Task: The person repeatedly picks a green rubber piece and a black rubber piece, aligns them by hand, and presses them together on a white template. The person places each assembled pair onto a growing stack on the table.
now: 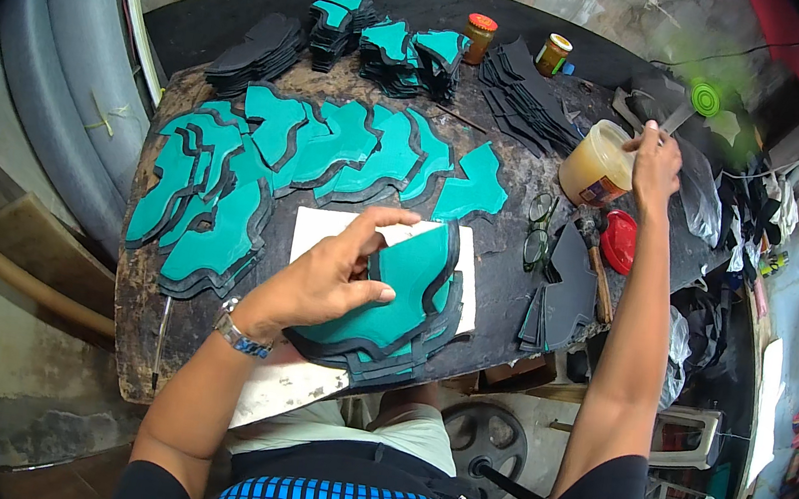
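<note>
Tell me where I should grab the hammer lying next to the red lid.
Probably by the wooden handle, coming from above at its near end. The hammer lies flat, head away beside the red lid, with the handle's near end free of the black pieces.

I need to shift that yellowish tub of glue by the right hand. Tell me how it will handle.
The tub stands open with no lid, so tipping would probably spill it. It looks fairly full, likely heavy for its size. The right hand is at its rim, so wait.
</note>
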Motion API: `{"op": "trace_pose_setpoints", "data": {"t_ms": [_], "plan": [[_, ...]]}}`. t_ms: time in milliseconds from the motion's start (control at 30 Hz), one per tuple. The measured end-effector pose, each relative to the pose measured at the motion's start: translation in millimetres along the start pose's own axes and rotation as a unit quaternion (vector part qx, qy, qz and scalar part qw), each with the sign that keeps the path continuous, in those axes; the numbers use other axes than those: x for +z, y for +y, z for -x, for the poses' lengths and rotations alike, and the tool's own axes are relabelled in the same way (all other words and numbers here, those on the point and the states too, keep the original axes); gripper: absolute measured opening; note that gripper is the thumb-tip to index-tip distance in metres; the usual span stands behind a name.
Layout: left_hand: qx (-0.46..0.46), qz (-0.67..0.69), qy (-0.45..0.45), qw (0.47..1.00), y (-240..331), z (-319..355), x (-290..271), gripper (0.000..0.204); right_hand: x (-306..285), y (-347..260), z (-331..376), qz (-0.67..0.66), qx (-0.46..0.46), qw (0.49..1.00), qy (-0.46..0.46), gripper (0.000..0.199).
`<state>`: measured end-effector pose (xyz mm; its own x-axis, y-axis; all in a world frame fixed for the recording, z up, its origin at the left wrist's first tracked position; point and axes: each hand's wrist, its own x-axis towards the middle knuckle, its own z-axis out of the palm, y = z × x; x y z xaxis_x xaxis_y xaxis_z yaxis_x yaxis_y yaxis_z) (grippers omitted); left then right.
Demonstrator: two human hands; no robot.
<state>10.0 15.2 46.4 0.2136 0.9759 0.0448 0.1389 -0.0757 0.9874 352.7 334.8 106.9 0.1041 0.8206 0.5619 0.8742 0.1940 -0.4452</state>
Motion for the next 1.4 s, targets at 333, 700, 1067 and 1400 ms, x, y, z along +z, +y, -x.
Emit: {"op": "trace_pose_setpoints", "data": {"t_ms": [333,700,1067,1400], "plan": [[0.067,-0.103,-0.046,0.991,-21.7,-10.6,5.2,0.034,-61.7,-70.1,234.2,-0.007,-0.281,0.955,-0.095,0.033],[0.076,-0.1,-0.044,0.991,-33.0,-23.3,9.6,0.04,-53.8,-79.1,359.7,-0.046,-0.347,0.917,-0.191,0.052],[0.051,0.039,-0.102,0.993,-38.5,-23.5,0.0,0.049,-61.4,-94.7,355.1,-0.136,-0.278,0.91,-0.277,0.055],[-0.002,0.012,-0.122,0.992,-39.1,-24.1,-5.1,0.048,-59.5,-87.8,371.7,0.038,-0.363,0.914,-0.178,0.054]]}}
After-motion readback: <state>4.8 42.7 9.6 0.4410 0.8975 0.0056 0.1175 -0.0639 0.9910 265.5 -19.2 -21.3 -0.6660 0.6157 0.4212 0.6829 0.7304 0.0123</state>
